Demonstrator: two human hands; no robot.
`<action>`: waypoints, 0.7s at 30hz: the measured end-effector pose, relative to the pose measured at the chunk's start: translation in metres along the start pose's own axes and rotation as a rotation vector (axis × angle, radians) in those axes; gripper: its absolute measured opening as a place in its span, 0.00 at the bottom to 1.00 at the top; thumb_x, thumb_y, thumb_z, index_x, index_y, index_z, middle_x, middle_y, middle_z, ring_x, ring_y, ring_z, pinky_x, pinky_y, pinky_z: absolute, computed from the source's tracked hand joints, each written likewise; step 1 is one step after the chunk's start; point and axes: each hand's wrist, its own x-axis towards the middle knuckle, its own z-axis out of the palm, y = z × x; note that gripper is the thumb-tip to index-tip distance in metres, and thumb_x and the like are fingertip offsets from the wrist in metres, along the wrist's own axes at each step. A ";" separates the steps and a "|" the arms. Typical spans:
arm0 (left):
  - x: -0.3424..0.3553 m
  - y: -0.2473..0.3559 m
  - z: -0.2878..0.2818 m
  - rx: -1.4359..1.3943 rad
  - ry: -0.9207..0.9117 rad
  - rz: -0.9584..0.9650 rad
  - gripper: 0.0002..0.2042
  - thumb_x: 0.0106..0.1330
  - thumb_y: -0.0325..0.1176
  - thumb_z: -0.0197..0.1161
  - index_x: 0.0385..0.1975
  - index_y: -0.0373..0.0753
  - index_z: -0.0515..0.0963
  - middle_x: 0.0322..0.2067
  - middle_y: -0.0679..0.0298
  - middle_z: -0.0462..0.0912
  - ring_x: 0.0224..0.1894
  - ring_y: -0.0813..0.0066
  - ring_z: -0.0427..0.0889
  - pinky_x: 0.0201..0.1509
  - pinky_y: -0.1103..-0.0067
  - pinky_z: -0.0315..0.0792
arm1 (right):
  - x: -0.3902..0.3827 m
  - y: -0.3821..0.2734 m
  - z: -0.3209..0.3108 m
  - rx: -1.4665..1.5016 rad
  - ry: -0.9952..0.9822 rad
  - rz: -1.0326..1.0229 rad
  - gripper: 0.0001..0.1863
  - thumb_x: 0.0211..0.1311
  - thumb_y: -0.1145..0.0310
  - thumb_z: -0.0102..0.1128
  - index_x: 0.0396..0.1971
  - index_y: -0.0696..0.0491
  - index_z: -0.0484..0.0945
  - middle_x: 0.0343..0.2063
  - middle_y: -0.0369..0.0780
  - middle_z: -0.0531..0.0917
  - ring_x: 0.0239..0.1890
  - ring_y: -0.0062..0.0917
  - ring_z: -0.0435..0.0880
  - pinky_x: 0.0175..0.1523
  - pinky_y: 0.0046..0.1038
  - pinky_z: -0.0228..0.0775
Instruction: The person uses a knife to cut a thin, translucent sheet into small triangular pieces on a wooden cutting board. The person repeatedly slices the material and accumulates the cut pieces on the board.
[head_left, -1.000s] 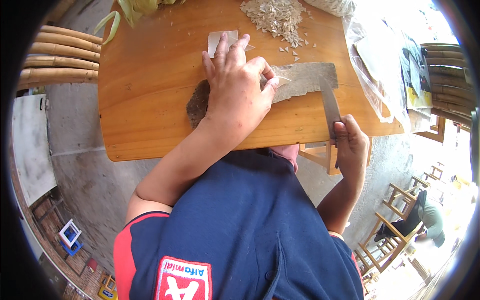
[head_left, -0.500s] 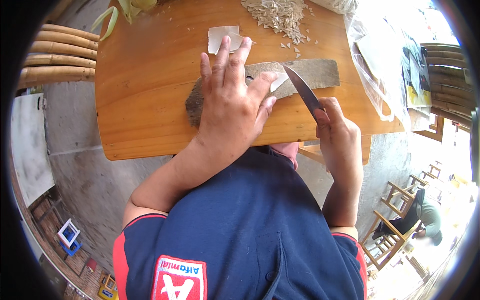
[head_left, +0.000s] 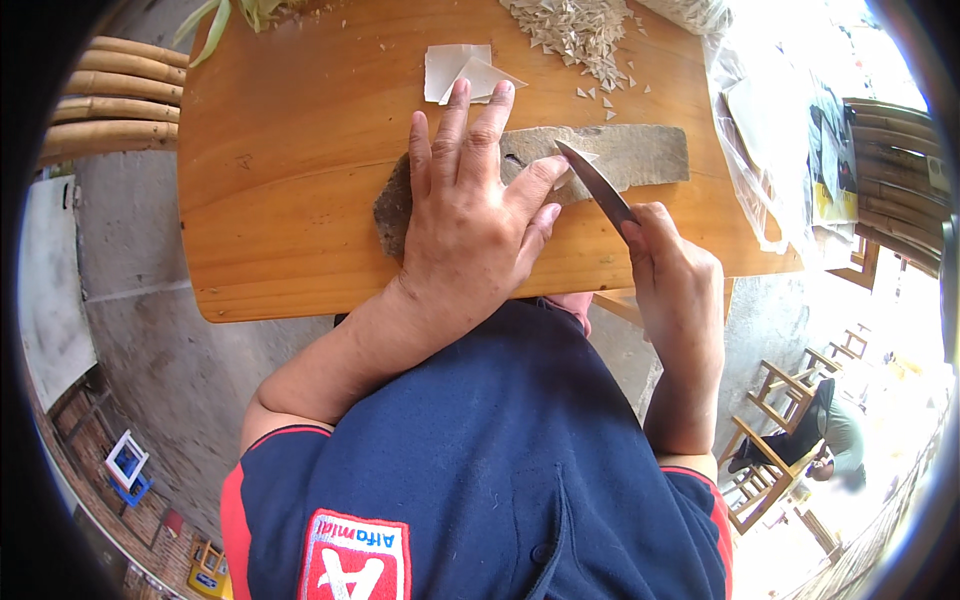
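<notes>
A person in a navy shirt works at a varnished wooden table [head_left: 280, 200], right hand [head_left: 675, 265] closed firmly around the handle of a knife [head_left: 602, 192]. Its tip meets a thin, pale piece [head_left: 591, 155] lying on a weathered board [head_left: 645, 155]. The left hand [head_left: 465, 225] is open, fingers spread, its index fingertip on that piece, just beside the blade. Beyond the board lie overlapping pale sheets [head_left: 448, 65] and, to their right, a heap of small cut bits [head_left: 575, 35], near a clear plastic bag [head_left: 745, 175].
</notes>
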 end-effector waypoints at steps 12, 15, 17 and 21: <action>0.000 0.000 -0.002 -0.011 0.007 0.001 0.17 0.59 0.36 0.74 0.50 0.50 0.86 0.74 0.47 0.60 0.78 0.38 0.51 0.75 0.40 0.51 | 0.003 -0.002 -0.004 -0.103 -0.003 -0.085 0.05 0.67 0.76 0.62 0.35 0.53 0.74 0.20 0.43 0.80 0.23 0.38 0.83 0.27 0.37 0.72; 0.000 0.000 -0.002 -0.006 0.015 0.003 0.18 0.58 0.36 0.75 0.50 0.50 0.86 0.74 0.47 0.61 0.78 0.38 0.51 0.75 0.39 0.51 | 0.003 0.000 -0.006 -0.101 -0.027 -0.075 0.04 0.68 0.76 0.63 0.38 0.54 0.78 0.23 0.46 0.81 0.24 0.41 0.83 0.29 0.37 0.72; 0.000 0.000 -0.003 -0.006 0.017 0.003 0.18 0.58 0.36 0.75 0.49 0.50 0.86 0.73 0.47 0.62 0.78 0.38 0.52 0.75 0.39 0.51 | 0.003 0.000 -0.006 -0.107 -0.046 -0.060 0.05 0.68 0.77 0.63 0.40 0.54 0.79 0.24 0.47 0.83 0.26 0.42 0.85 0.29 0.37 0.73; 0.001 0.000 -0.002 -0.017 0.016 0.001 0.18 0.56 0.36 0.76 0.48 0.49 0.87 0.73 0.47 0.62 0.78 0.38 0.52 0.74 0.39 0.51 | 0.000 -0.007 -0.008 -0.158 -0.068 -0.049 0.07 0.66 0.78 0.64 0.43 0.55 0.80 0.27 0.46 0.86 0.27 0.41 0.87 0.30 0.37 0.76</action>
